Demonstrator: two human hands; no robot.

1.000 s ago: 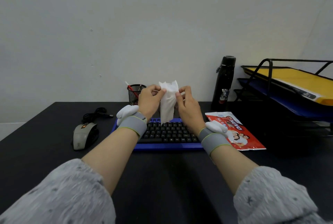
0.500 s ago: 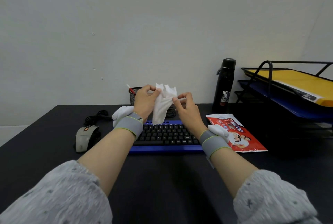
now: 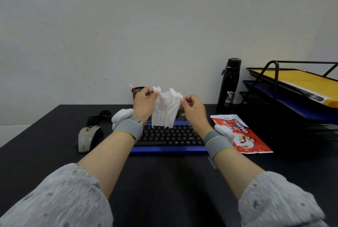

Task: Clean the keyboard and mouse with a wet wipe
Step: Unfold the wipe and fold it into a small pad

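As the left hand (image 3: 144, 102) and right hand (image 3: 194, 107) pinch the wipe (image 3: 164, 112) by its top, it hangs just over the keyboard (image 3: 170, 136).

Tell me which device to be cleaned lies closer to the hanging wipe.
The blue-framed keyboard: the wet wipe hangs right over its far rows, while the grey mouse sits apart at the left.

Both hands (image 3: 171, 107) pinch wipe (image 3: 165, 110) — above keyboard (image 3: 169, 138).

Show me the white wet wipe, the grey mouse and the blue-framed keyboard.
white wet wipe (image 3: 164, 113), head view, hanging middle.
grey mouse (image 3: 86, 138), head view, top shell.
blue-framed keyboard (image 3: 168, 150), head view, front blue edge.
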